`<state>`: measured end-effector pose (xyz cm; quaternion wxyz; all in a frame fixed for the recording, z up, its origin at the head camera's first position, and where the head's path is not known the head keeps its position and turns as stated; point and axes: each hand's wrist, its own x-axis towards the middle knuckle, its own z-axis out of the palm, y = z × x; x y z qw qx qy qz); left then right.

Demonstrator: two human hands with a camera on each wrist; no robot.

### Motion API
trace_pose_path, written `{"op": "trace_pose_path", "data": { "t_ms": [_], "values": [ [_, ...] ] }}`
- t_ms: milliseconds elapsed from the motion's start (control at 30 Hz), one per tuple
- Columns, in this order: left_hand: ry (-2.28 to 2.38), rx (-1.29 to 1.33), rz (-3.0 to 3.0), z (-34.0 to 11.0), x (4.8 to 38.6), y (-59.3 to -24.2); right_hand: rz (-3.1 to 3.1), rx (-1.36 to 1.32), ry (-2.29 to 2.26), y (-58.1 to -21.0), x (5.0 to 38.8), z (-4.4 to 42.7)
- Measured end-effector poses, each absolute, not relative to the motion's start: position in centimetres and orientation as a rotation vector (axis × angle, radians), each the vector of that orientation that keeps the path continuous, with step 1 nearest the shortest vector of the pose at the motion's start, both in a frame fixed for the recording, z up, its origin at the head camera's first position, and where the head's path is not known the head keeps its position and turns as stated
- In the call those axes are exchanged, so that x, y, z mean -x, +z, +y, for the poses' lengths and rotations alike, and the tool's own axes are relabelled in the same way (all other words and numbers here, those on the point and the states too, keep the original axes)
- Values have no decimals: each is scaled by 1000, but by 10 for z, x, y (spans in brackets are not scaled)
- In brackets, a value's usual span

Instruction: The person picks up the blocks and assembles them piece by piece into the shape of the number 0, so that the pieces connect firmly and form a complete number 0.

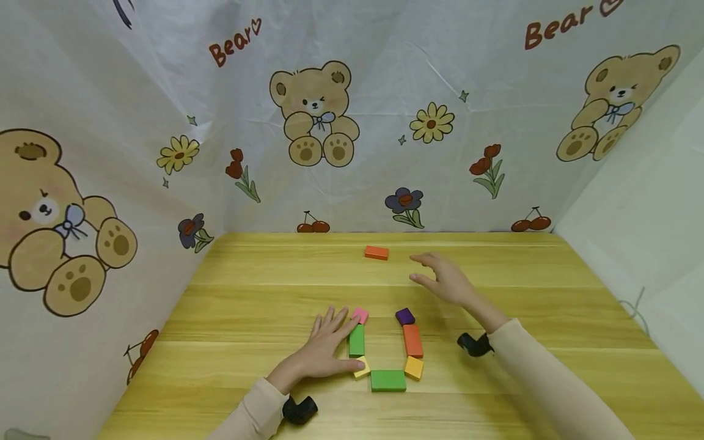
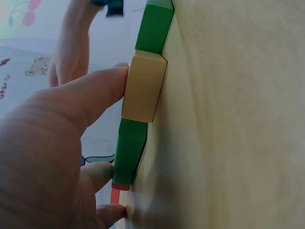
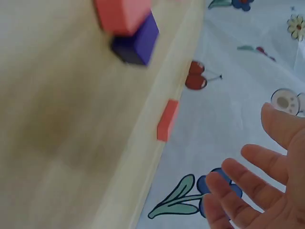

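Observation:
Coloured blocks stand in a U shape on the wooden table. My left hand (image 1: 321, 351) is spread flat along its left side, thumb on the light yellow block (image 1: 360, 368) and a fingertip at the pink block (image 1: 360, 315). Between those two lies a green block (image 1: 356, 342). In the left wrist view the thumb touches the side of the yellow block (image 2: 144, 88). My right hand (image 1: 448, 282) hovers over the table with parted, loosely bent fingers and holds nothing. Nearest to it, towards the back, lies an orange-red block (image 1: 376, 252), apart from the hand in the right wrist view too.
Another green block (image 1: 388, 381) forms the bottom of the U. An orange-yellow block (image 1: 414, 368), a red block (image 1: 413, 341) and a purple block (image 1: 405, 316) make its right side. A bear-print curtain (image 1: 385, 183) hangs behind the table (image 1: 264, 263).

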<state>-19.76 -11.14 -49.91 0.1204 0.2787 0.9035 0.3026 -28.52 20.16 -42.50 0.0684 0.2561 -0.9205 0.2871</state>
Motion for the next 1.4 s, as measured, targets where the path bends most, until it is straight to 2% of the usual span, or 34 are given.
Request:
{"op": "trace_pose_path", "data": {
  "t_ms": [267, 533, 833, 1400],
  "values": [
    [888, -815, 2633, -111, 198, -500, -2824, -760, 836, -416, 351, 188],
    [886, -804, 2638, -111, 197, -496, -2971, -626, 748, -428, 381, 169],
    [879, -809, 2654, -111, 198, -498, -3092, -469, 666, -447, 395, 155],
    [890, -811, 2642, -112, 199, -499, -3112, -381, 562, -459, 389, 140]
  ]
}}
